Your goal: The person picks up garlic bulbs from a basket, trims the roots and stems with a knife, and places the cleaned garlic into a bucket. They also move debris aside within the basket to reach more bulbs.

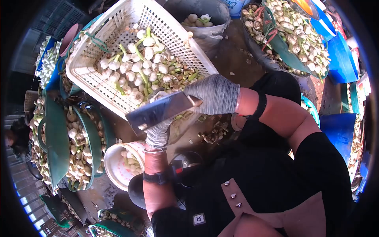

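Observation:
My right hand (213,94), in a grey striped glove, is closed around the handle of a wide, flat-bladed knife (160,110). The blade points left, over the near edge of a white perforated crate (179,29). My left hand (158,133), gloved too, is under the blade, which hides its fingers; whether they hold anything cannot be made out. Garlic bulbs (147,65), some with green stems, lie in the crate just beyond the blade, beside brown trimmings (181,73).
A white bucket (111,166) with pale bulbs stands near my left forearm. Green tubs (57,138) of garlic are at the left. A grey bucket (217,31) is behind the crate. More garlic (294,35) fills containers at the upper right, near blue tubs (342,59).

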Demonstrator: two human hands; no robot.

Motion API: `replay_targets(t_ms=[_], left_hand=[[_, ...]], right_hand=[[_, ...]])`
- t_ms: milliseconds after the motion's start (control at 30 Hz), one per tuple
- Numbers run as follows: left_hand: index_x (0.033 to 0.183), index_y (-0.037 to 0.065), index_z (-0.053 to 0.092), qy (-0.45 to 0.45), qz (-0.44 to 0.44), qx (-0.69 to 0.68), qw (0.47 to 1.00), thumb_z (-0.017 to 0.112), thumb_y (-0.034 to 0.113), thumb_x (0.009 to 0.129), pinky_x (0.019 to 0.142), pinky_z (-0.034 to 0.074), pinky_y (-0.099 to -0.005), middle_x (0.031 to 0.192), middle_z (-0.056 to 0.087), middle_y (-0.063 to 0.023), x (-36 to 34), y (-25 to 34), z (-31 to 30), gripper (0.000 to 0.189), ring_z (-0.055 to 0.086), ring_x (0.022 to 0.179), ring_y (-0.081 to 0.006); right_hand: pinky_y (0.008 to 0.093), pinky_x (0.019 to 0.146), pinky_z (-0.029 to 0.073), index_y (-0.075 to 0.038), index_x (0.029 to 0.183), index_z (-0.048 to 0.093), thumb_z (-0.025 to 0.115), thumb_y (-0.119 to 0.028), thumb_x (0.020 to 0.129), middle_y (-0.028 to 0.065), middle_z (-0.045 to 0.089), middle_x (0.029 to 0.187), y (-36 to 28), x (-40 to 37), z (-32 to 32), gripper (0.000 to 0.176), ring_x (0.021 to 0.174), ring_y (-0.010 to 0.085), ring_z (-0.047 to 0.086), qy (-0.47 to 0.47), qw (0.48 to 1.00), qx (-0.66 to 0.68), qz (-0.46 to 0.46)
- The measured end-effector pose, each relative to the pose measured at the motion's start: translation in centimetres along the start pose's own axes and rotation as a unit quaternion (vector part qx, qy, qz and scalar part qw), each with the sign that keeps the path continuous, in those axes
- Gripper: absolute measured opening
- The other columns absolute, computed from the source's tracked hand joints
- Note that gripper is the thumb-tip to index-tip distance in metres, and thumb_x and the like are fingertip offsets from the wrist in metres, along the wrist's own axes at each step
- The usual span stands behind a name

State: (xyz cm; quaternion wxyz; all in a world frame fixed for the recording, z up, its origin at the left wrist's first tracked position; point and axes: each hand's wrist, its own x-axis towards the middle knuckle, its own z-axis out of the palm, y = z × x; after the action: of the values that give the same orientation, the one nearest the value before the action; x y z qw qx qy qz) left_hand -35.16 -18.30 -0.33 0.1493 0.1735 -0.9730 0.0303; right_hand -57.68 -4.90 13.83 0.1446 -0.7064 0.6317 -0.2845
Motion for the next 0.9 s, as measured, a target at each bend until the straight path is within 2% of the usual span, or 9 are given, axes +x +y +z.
replay_targets(t_ms=[33,133,567,633,700,767,833,867,900], left_hand=[[0.131,0.017,0.053,0.025,-0.150,-0.256,0.955,0.059,0.020,0.089,0.103,0.035,-0.0400,0.130,0.054,-0.0071,-1.2,0.3,-0.9,0.042,0.050,0.120,-0.0269],[0.107,0.013,0.066,0.051,-0.138,-0.178,0.973,0.058,0.024,0.089,0.091,0.044,-0.0384,0.094,0.068,-0.0013,-2.2,0.4,-1.5,0.023,0.065,0.085,-0.0217],[0.095,0.009,0.064,-0.006,-0.004,-0.121,0.993,0.058,0.024,0.088,0.086,0.046,-0.0327,0.091,0.066,-0.0034,0.8,2.3,-5.6,0.017,0.064,0.084,-0.0208],[0.093,0.009,0.064,0.002,0.029,-0.092,0.995,0.058,0.024,0.088,0.085,0.046,-0.0318,0.091,0.065,-0.0038,2.3,3.3,-7.6,0.017,0.063,0.083,-0.0207],[0.095,0.007,0.057,-0.035,0.086,-0.066,0.993,0.065,0.016,0.082,0.082,0.047,-0.0275,0.090,0.062,-0.0053,3.9,5.5,-13.2,0.018,0.061,0.083,-0.0182],[0.114,0.007,0.050,0.069,-0.169,-0.509,0.841,0.071,0.007,0.074,0.085,0.046,-0.0290,0.092,0.059,-0.0047,3.0,6.4,-12.2,0.045,0.058,0.087,-0.0162],[0.126,0.007,0.041,0.110,-0.195,-0.473,0.852,0.074,0.002,0.068,0.086,0.046,-0.0293,0.098,0.058,-0.0053,2.3,4.1,-11.1,0.067,0.055,0.093,-0.0144],[0.128,0.005,0.041,0.121,-0.347,-0.588,0.720,0.076,0.006,0.069,0.088,0.045,-0.0288,0.104,0.056,-0.0057,2.6,4.0,-12.9,0.069,0.054,0.097,-0.0146],[0.129,0.006,0.041,0.146,-0.306,-0.433,0.835,0.075,0.003,0.071,0.088,0.046,-0.0291,0.109,0.054,-0.0064,2.2,2.4,-14.3,0.067,0.053,0.098,-0.0165]], right_hand=[[0.0422,0.069,0.049,-0.008,0.091,0.060,0.064,-0.021,0.070,0.0123,0.063,0.082,0.1,-0.3,0.2,0.025,0.078,0.0329,0.063,0.004,1.000,0.002,0.004],[0.0422,0.068,0.050,-0.009,0.098,0.062,0.062,-0.021,0.069,0.0123,0.064,0.084,0.0,-1.2,0.8,0.031,0.078,0.0323,0.064,-0.026,0.998,-0.051,-0.036],[0.0413,0.064,0.051,-0.011,0.099,0.064,0.063,-0.019,0.070,0.0106,0.065,0.081,-0.1,-1.0,2.2,0.031,0.076,0.0314,0.065,-0.102,0.991,-0.085,-0.012],[0.0407,0.063,0.052,-0.011,0.098,0.063,0.062,-0.022,0.076,0.0119,0.065,0.079,-1.3,-0.6,0.4,0.025,0.075,0.0318,0.065,-0.087,0.992,-0.083,0.023],[0.0403,0.063,0.052,-0.010,0.097,0.063,0.060,-0.026,0.083,0.0128,0.066,0.079,8.5,1.2,4.2,0.022,0.075,0.0328,0.065,-0.156,0.923,-0.146,0.319],[0.0405,0.066,0.052,-0.009,0.096,0.063,0.060,-0.032,0.086,0.0145,0.066,0.080,7.2,0.3,2.9,0.025,0.075,0.0342,0.064,-0.114,0.937,-0.068,0.324],[0.0408,0.066,0.051,-0.008,0.093,0.062,0.062,-0.033,0.085,0.0160,0.064,0.076,4.8,-0.2,3.0,0.026,0.073,0.0349,0.063,-0.021,0.971,-0.069,0.227],[0.0409,0.067,0.049,-0.007,0.088,0.061,0.065,-0.035,0.083,0.0168,0.062,0.074,3.6,-0.2,2.3,0.029,0.071,0.0356,0.061,-0.021,0.968,-0.035,0.248],[0.0409,0.067,0.049,-0.007,0.088,0.061,0.065,-0.035,0.083,0.0168,0.062,0.074,3.2,0.2,1.6,0.029,0.071,0.0356,0.061,-0.023,0.968,-0.027,0.248]])
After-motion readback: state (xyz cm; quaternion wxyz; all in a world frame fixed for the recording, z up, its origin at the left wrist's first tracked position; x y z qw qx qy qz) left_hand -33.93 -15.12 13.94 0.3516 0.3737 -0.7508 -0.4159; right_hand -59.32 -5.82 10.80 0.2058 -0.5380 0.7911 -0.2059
